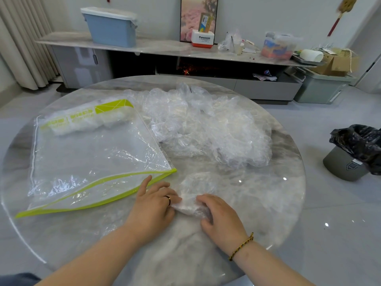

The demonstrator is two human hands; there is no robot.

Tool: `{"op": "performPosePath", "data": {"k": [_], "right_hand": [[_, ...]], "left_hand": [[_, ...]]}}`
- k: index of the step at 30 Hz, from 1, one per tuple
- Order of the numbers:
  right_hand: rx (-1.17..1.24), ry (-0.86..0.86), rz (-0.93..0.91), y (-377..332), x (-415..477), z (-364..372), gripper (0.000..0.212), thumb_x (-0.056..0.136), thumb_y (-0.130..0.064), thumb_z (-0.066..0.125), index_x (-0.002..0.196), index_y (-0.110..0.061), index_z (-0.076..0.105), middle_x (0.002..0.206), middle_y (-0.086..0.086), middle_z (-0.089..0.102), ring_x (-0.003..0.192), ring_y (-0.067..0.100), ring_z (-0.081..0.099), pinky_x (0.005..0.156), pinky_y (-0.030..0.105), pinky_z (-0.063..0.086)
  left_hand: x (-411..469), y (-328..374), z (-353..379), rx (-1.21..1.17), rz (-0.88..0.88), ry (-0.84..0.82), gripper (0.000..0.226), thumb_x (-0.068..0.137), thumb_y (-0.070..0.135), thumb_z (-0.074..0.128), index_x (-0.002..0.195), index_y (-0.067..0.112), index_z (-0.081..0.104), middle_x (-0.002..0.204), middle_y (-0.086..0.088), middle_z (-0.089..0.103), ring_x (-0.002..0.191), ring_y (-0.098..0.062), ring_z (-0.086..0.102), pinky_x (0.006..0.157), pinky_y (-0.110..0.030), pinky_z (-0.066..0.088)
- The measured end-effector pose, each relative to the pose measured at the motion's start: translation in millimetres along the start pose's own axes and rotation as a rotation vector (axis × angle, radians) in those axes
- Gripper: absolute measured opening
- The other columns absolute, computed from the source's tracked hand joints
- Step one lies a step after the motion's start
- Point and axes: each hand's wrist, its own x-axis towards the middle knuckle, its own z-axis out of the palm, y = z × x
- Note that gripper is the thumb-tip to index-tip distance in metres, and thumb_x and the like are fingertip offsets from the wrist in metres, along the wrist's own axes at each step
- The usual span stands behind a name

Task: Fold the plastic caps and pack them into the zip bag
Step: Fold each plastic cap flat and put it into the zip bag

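A clear zip bag with a lime-green edge lies flat on the left of the round table, its mouth toward me, with some folded white caps at its far end. A loose heap of clear plastic caps sits behind and to the right. One crumpled plastic cap lies near the front. My left hand pinches its left edge, fingers curled, the forefinger stretched onto the bag's green edge. My right hand grips the cap's near right side with curled fingers.
The glossy marble table ends close on the right. A grey bin with a black liner stands on the floor to the right. A low cabinet with a blue box and clutter runs along the far wall.
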Motion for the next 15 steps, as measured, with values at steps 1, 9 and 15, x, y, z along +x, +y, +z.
{"op": "performPosePath", "data": {"k": [1, 9, 15], "right_hand": [[0.100, -0.030, 0.076, 0.1, -0.5, -1.0, 0.042, 0.080, -0.019, 0.048, 0.122, -0.016, 0.055, 0.115, -0.010, 0.055, 0.108, 0.003, 0.050, 0.087, -0.001, 0.027], [0.511, 0.081, 0.373, -6.7, 1.9, 1.4, 0.016, 0.085, -0.011, 0.059, 0.070, -0.011, 0.059, 0.058, -0.008, 0.050, 0.054, 0.001, 0.044, 0.054, 0.011, 0.035], [0.477, 0.147, 0.409, -9.1, 3.4, 8.6, 0.009, 0.084, -0.012, 0.061, 0.085, -0.003, 0.060, 0.078, 0.015, 0.064, 0.067, 0.012, 0.049, 0.065, 0.027, 0.045]], "left_hand": [[-0.2, 1.8, -0.5, -0.073, -0.004, 0.053, 0.032, 0.063, 0.029, 0.040, 0.067, 0.029, 0.072, 0.076, 0.022, 0.065, 0.095, -0.004, 0.047, 0.107, -0.021, 0.006], [3.4, 20.7, -14.9, -0.695, -0.490, 0.006, 0.037, 0.070, 0.049, 0.053, 0.057, 0.014, 0.053, 0.048, 0.009, 0.047, 0.054, -0.001, 0.046, 0.063, -0.003, 0.032], [4.6, 19.9, -3.2, -0.676, -0.730, 0.021, 0.011, 0.088, 0.013, 0.059, 0.097, 0.019, 0.060, 0.051, 0.009, 0.046, 0.040, -0.003, 0.046, 0.046, -0.015, 0.034]]}}
